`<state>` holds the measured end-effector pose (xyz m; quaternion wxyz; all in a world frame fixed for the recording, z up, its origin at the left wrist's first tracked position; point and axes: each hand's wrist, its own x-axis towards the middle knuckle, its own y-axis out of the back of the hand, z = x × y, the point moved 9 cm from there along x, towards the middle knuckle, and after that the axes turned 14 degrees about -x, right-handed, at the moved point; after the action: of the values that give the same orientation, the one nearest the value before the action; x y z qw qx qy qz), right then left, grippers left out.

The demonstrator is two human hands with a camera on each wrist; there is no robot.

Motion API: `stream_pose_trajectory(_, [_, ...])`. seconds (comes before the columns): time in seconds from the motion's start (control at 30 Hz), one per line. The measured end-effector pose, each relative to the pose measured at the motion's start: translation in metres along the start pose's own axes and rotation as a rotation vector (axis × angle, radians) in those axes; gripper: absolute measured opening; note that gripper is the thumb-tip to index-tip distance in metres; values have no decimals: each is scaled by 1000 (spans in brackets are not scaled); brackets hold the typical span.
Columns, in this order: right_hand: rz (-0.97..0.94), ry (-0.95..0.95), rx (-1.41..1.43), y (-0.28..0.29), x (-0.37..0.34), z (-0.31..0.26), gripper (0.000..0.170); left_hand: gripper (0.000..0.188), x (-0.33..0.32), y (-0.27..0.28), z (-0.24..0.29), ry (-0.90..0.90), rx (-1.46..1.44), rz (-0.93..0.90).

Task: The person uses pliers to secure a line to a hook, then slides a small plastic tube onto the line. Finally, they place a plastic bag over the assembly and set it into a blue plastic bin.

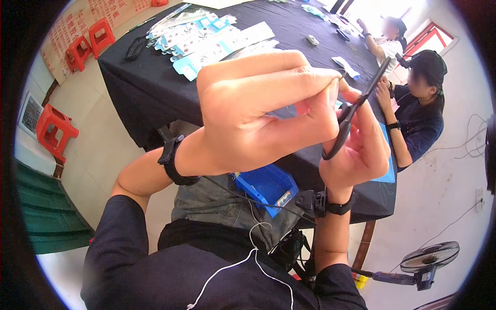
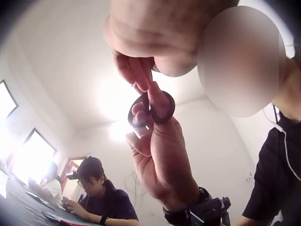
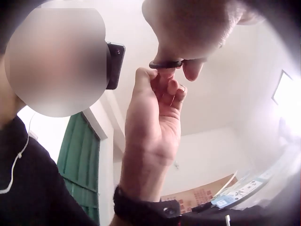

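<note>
My left hand is raised in the middle of the head view, its fingers bent and the thumb pressed to the fingertips. At that pinch a thin dark strand shows; most of what it grips is hidden. Just right of it, my right hand holds a pair of black-handled scissors. The left wrist view shows fingers and thumb through the round scissor handles. The blades are mostly hidden behind the hands, close by the left fingertips. Both hands are held up above the lap.
A blue plastic bin sits by the lap under the hands. Blue-and-white flat packages lie piled on the black-covered table. Two people sit along its right side. Red stools stand at left, a fan at lower right.
</note>
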<state>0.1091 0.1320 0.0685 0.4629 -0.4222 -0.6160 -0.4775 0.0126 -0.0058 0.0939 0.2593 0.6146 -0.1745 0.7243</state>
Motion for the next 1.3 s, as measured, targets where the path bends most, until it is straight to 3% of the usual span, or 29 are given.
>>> stream_pose_trajectory(0.2, [9,-171,137,-3,6,19,51,14,-1,-6,-5,8,-3,-28])
stream_pose_trajectory(0.23, [-9,-292,164,-6,5,31,49,14,0,-8,-4,8,-6,-30])
stream_pose_trajectory(0.3, [-148,-495,98,-10,4,48,37,22,-13,-16,-45,553,-577,74])
stream_pose_trajectory(0.33, [-146,-497,99,-6,4,53,37,22,-13,-16,-47,554,-576,71])
stream_pose_trajectory(0.43, [-497,-610,-201,-25,-20,90,21,36,-21,-28,-66,761,-913,123])
stream_pose_trajectory(0.47, [-492,-615,-202,-25,-26,100,21,36,-21,-29,-67,763,-913,117])
stream_pose_trajectory(0.53, [-738,-448,-441,-43,-39,108,22,36,-20,-29,-70,785,-933,101])
stream_pose_trajectory(0.63, [-869,-402,-531,-55,-53,115,23,36,-22,-27,-76,849,-902,67])
stream_pose_trajectory(0.73, [-885,-375,-522,-64,-68,118,23,35,-14,-10,-86,770,-823,99])
stream_pose_trajectory(0.8, [-874,-357,-531,-65,-72,113,22,36,-12,10,-92,760,-769,214])
stream_pose_trajectory(0.9, [-900,-171,-745,-67,-64,98,20,25,1,31,-95,729,-875,273])
stream_pose_trajectory(0.97, [-931,-227,-656,-69,-67,101,19,37,4,43,-95,705,-755,253])
stream_pose_trajectory(1.13, [-986,-288,-423,-74,-79,112,18,35,11,52,-75,644,-761,326])
stream_pose_trajectory(1.2, [-919,-180,-438,-73,-74,101,18,35,14,51,-64,619,-750,312])
stream_pose_trajectory(1.27, [-816,-226,-471,-67,-51,86,18,38,6,48,-58,826,-739,435])
stream_pose_trajectory(1.3, [-789,-256,-365,-67,-39,74,18,38,0,54,-62,831,-735,436])
